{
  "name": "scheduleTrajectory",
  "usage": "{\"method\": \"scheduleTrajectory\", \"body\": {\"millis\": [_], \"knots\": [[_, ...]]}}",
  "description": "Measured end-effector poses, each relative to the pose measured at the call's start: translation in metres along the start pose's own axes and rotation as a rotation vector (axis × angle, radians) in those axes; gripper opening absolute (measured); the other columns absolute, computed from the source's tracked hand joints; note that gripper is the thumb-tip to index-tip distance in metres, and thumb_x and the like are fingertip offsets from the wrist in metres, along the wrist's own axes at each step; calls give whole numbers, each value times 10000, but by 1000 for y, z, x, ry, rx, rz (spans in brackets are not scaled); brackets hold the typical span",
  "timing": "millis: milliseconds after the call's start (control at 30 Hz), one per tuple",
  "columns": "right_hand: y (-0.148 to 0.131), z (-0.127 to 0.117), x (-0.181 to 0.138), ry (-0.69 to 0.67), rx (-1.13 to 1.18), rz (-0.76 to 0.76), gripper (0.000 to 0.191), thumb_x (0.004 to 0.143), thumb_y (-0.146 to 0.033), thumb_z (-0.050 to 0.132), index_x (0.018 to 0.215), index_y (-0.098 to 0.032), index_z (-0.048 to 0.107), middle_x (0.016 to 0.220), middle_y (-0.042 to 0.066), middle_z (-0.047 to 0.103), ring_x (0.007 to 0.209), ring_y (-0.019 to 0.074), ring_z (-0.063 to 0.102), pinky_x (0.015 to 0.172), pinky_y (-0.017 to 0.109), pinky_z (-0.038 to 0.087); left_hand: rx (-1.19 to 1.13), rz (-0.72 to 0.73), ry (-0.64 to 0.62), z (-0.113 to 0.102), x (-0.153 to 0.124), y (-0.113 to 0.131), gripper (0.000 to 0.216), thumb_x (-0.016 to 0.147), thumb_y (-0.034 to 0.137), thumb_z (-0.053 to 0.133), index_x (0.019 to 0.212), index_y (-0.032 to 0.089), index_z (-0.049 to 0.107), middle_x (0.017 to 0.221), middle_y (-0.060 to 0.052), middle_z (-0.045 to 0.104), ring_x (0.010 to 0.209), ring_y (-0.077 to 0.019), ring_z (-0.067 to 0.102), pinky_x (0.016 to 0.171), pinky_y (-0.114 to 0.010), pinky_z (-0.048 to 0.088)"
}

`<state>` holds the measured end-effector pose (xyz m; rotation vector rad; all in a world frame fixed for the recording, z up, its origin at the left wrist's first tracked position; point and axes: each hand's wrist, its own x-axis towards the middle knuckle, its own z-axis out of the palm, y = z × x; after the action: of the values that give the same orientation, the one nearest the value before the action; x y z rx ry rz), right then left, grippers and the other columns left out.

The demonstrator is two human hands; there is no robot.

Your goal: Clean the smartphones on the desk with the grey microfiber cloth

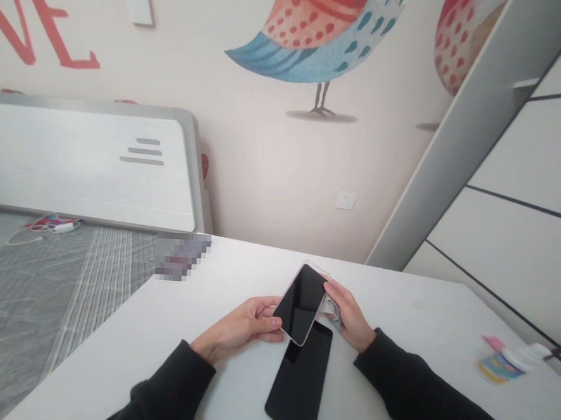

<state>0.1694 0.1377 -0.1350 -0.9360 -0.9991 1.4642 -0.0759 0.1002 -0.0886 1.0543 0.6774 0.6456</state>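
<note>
Left hand [238,326] and right hand [349,317] pinch a phone [299,303] by its edges above a tablet [300,389].

The left hand [238,326] and right hand [350,315] are on both sides of a phone [301,303], so the way between them is blocked. At 6 o'clock, a black tablet [298,382] lies flat on the bench [124,359], right under the phone. A hand can pass over the bench at 9 o'clock and at 12 o'clock, up to the bench edge. At 3 o'clock, a hand can go far, until a small bottle [503,363] stands in the way. At 10 o'clock, a blurred patch [182,256] hides the bench corner.
</note>
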Motion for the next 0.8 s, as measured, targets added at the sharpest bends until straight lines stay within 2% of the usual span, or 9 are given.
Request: {"method": "scheduleTrajectory", "body": {"millis": [100,200,267,533,633,700,733,800], "knots": [[-2,0,1,-30,39,-18,441,833,-499,777,1195,-249,749,919,19,799,629,130,689,440,172,509,-20,-6,-4,0,0,-1,614,761,466,872,1276,177,704,1222,-114,730,1012,-201,711,902,-280,534],[-5,0,2,-55,66,-45,475,801,-521,802,1183,-243,757,1191,52,778,967,205,752,720,236,620,-23,-13,6,-1,1,-1,592,767,480,865,1243,157,726,1248,-136,723,1005,-204,715,872,-264,544],[-6,-1,2,-64,75,-54,468,779,-523,824,1161,-260,765,1277,42,748,1111,225,724,872,264,606,-23,-17,23,-1,1,-2,545,774,459,862,1211,156,745,1213,-132,740,966,-191,721,847,-247,547],[-8,-1,2,-68,56,-44,426,748,-496,850,1114,-288,785,1247,12,761,1161,244,703,1025,358,555,-29,-32,99,-7,2,-8,363,813,356,823,1105,144,786,1087,-117,779,890,-167,728,807,-225,550],[-8,0,2,-51,43,-50,416,746,-501,849,1096,-284,792,1228,14,764,1129,237,707,954,327,588,-29,-29,86,-7,1,-6,378,822,377,823,1117,145,780,1129,-125,767,900,-168,728,812,-228,547],[-6,-1,3,-34,31,-52,427,761,-504,840,1107,-258,788,1139,36,783,974,217,735,756,280,623,-34,-22,46,-5,0,-3,448,799,413,845,1158,156,767,1188,-129,747,951,-184,725,855,-249,545],[-4,-2,3,-24,24,-51,436,771,-506,834,1114,-240,785,1057,44,790,849,194,732,623,249,601,-38,-17,22,-3,0,-1,500,777,426,864,1189,165,757,1213,-128,738,985,-194,720,887,-261,540],[-2,-3,4,-5,15,-48,456,790,-517,820,1125,-211,776,876,33,770,612,132,645,424,194,477,-40,-5,-19,1,0,1,602,725,437,905,1244,183,734,1230,-121,731,1032,-207,708,937,-277,523]]}}
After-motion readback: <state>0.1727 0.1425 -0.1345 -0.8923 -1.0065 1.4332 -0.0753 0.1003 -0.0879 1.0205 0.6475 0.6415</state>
